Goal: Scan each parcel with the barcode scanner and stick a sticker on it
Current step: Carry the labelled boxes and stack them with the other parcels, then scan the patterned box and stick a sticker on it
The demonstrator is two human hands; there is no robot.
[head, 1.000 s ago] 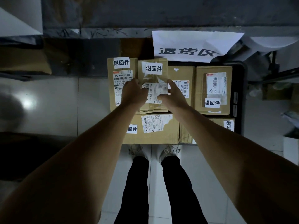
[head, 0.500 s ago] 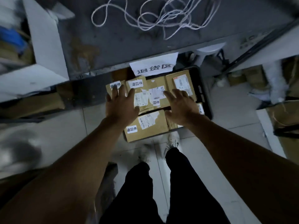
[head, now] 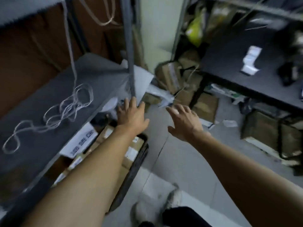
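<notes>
Between parcels, by my reading. Near left: labelled parcels (head: 131, 151) packed in a black crate (head: 139, 163) under the grey shelf (head: 49, 99). Left hand (head: 131, 115) and right hand (head: 183, 123) hang in mid-air with fingers spread, holding nothing. Next move likely needs a fresh parcel from the blurred pile (head: 173, 76) far right. Shelf post (head: 131, 63) stands close ahead. Loose cord (head: 65, 108) lies on the shelf. Possible scanner on the far right table (head: 229, 63); too blurred to say.

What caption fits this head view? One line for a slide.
Both empty hands, left hand and right hand, reach out open above the black tray of brown cardboard parcels.
</notes>
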